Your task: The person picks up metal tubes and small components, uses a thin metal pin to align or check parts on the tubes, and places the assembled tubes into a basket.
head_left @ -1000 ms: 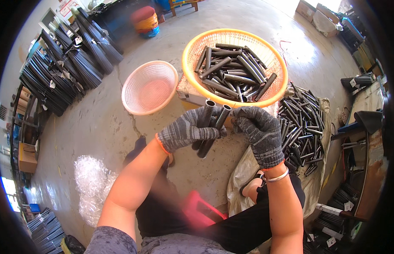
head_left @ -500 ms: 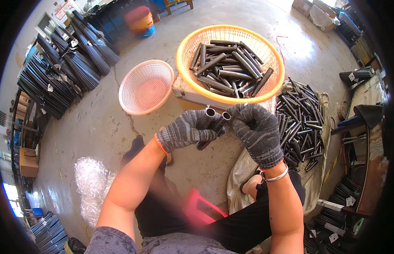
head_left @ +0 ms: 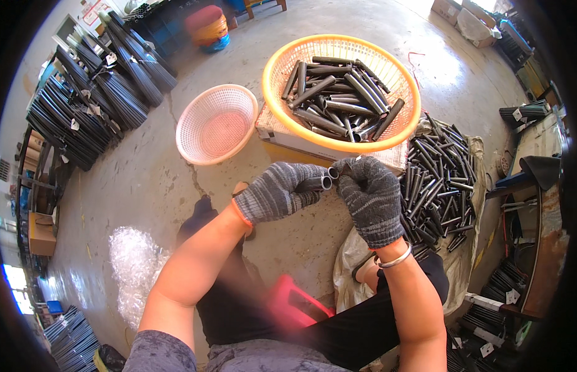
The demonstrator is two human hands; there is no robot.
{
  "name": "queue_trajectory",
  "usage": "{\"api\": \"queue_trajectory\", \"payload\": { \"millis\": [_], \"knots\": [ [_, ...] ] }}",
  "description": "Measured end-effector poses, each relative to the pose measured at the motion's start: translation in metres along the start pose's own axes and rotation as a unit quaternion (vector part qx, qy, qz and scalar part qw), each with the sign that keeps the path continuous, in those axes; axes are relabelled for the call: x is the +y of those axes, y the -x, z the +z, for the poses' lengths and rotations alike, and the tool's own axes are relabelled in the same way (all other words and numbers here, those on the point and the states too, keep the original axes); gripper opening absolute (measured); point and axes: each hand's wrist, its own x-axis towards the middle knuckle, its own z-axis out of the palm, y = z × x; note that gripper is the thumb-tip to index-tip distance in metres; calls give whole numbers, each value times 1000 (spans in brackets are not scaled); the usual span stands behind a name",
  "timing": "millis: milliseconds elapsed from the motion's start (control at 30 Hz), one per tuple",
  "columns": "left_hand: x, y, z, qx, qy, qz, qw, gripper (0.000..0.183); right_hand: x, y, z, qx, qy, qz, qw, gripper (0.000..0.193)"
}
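My left hand (head_left: 277,193), in a grey striped knit glove, is wrapped round short black metal tubes (head_left: 314,184). Two open tube ends show, pointing right toward the other hand. My right hand (head_left: 374,204), gloved the same way, is closed with its fingertips at the end of the farther tube. Whatever is pinched in it is hidden by the fingers. Just beyond both hands, an orange-rimmed plastic basket (head_left: 416,102) holds many similar tubes and rests on a box (head_left: 288,137). To the right, a large pile of black tubes (head_left: 438,180) lies on a pale sack (head_left: 350,266).
A pink plastic basket (head_left: 217,124) stands on the floor at the left. Long bundled rods (head_left: 84,118) lean on a rack behind it. Clear plastic wrap (head_left: 134,266) lies lower left, and a red stool (head_left: 295,304) is between my legs. A rusty-topped bench (head_left: 549,248) stands far right.
The tubes in my left hand have turned from tilting toward me to pointing right, their ends closer together. My right hand has shifted slightly left and stays closed at the tube end.
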Motion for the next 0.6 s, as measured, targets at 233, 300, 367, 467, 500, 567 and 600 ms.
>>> {"api": "queue_trajectory", "payload": {
  "millis": [233,300,367,467,500,567,600],
  "knots": [
    [5,2,1,-11,5,-19,1000,34,1,-1,4,-8,-34,24,999,10],
    [0,2,0,-52,110,-97,988,36,-2,-3,1,-18,-50,35,998,10],
    [-1,1,-3,-90,177,-143,970,37,-2,-5,-1,-25,-47,26,998,9],
    [0,-1,-12,-138,201,-145,959,38,3,-6,-2,-37,-19,2,999,8],
    [-2,-1,-13,-146,194,-131,961,37,3,-6,-2,-36,-29,9,999,8],
    [-2,-1,-13,-171,171,-138,960,38,2,-5,-1,-34,-50,22,998,8],
    [-1,-3,-11,-189,155,-159,957,39,3,-5,-2,-29,-76,36,996,7]
  ]
}}
